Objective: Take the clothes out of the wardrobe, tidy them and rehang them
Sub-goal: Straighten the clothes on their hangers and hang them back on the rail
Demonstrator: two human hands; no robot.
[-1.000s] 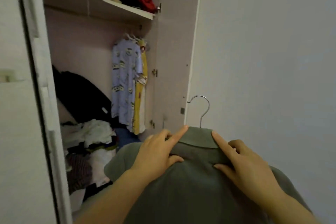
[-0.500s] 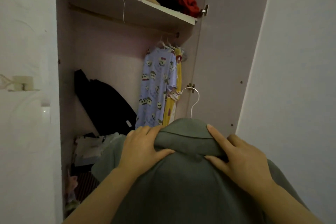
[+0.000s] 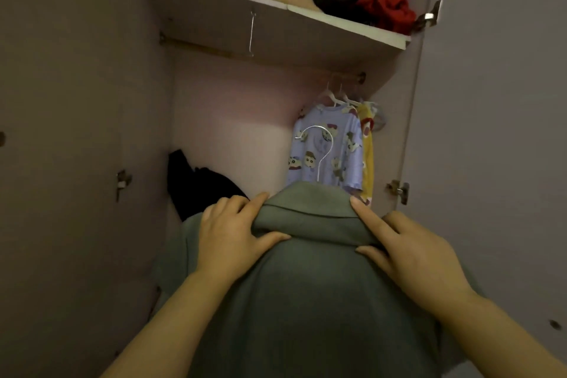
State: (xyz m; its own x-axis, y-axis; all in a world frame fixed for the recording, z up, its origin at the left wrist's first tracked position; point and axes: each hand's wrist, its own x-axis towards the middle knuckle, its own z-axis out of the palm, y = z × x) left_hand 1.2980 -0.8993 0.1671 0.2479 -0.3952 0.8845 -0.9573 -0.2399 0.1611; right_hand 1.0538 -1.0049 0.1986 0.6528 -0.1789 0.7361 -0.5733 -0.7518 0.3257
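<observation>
Head view showed the rehanging step under way: a grey-green collared shirt [image 3: 300, 294], already draped on a thin silver wire hanger [image 3: 320, 152], was held up in front of the open pale pink wardrobe [image 3: 233, 120]. The hanger's hook stood upright above the collar, well below the wooden hanging rail [image 3: 196, 47] under the white shelf [image 3: 343, 26].

The left hand [image 3: 233, 233] gripped the shirt's left shoulder, fingers curled over the top edge and thumb tucked under the fold of the collar. The right hand [image 3: 411, 252] held the other shoulder, forefinger stretched along the collar's edge, thumb pressed below the fold, and the remaining fingers bent behind. Both forearms reached forward and upward from the bottom corners of the frame, wrists roughly level.

By my judgement, the next move called for lifting the shirt higher and tilting the hook over a bare stretch of rail, left of the pale blue cartoon-print top [image 3: 348, 163] and the yellow garment [image 3: 368, 159] hanging at the rail's right end. One hand would probably need to shift to the hanger's neck to steer the hook.
</observation>
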